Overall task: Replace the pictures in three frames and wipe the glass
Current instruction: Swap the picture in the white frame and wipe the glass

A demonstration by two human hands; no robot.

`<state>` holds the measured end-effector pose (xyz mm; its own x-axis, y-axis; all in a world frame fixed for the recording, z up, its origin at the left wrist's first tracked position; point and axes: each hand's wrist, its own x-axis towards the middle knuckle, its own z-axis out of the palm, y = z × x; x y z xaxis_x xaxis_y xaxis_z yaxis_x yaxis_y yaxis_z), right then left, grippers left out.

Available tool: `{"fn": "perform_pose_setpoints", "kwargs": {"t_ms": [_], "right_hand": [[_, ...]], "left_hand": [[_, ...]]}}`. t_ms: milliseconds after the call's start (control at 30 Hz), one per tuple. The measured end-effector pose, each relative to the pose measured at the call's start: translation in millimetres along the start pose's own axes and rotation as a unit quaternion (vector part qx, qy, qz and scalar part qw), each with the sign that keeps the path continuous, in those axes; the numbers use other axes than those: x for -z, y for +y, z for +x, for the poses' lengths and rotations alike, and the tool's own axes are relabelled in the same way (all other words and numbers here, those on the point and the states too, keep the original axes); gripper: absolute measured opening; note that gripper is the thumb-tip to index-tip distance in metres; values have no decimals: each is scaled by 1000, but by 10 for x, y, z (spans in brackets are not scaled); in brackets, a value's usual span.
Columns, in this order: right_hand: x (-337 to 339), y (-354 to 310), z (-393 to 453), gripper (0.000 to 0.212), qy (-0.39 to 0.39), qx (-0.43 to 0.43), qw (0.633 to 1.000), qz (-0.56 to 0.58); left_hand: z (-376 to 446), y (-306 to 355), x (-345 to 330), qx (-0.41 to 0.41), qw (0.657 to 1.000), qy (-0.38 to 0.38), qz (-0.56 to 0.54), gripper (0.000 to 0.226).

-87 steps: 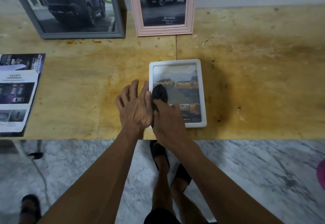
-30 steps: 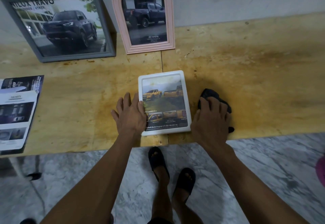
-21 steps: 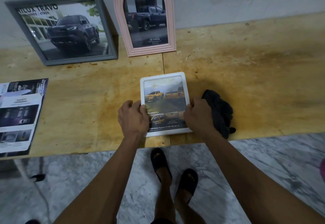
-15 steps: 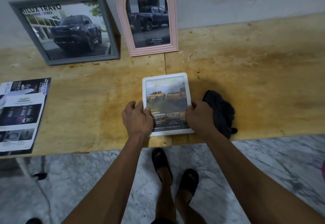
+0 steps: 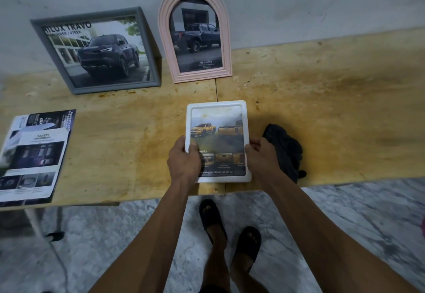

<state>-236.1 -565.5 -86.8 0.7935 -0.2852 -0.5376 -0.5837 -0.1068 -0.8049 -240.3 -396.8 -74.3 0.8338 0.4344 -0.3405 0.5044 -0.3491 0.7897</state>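
Note:
A white rectangular frame [image 5: 217, 118] with a picture of yellow pickup trucks is near the front edge of the wooden table [image 5: 333, 109]. My left hand [image 5: 184, 161] grips its left side and my right hand [image 5: 261, 157] grips its right side. A dark cloth [image 5: 285, 150] lies crumpled on the table just right of my right hand. A grey square frame [image 5: 96, 51] with a dark truck picture and a pink arched frame [image 5: 195, 33] with another truck picture lean against the wall at the back.
Brochures [image 5: 34, 154] lie stacked at the table's left end. A marble floor [image 5: 356, 212] runs below the table edge, where my sandalled feet [image 5: 227, 230] stand. A table leg [image 5: 34, 221] shows at lower left.
My right hand wiped the glass with the cloth, set the cloth down to the right, then both hands took hold of the white frame's sides. The frame's near end looks slightly raised now.

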Motion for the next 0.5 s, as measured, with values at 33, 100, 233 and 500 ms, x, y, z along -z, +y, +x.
{"fn": "perform_pose_setpoints", "kwargs": {"t_ms": [33, 100, 233, 500], "right_hand": [[29, -27, -40, 20, 0, 0, 1000, 21], [108, -67, -113, 19, -8, 2, 999, 52], [265, -233, -283, 22, -17, 14, 997, 71], [548, -829, -724, 27, -6, 66, 990, 126]], "left_hand": [[-18, 24, 18, 19, 1000, 4, -16, 28], [-53, 88, 69, 60, 996, 13, -65, 25], [-143, 292, 222, 111, 979, 0, -173, 18], [-442, 873, 554, 104, 954, -49, -277, 28]]}}
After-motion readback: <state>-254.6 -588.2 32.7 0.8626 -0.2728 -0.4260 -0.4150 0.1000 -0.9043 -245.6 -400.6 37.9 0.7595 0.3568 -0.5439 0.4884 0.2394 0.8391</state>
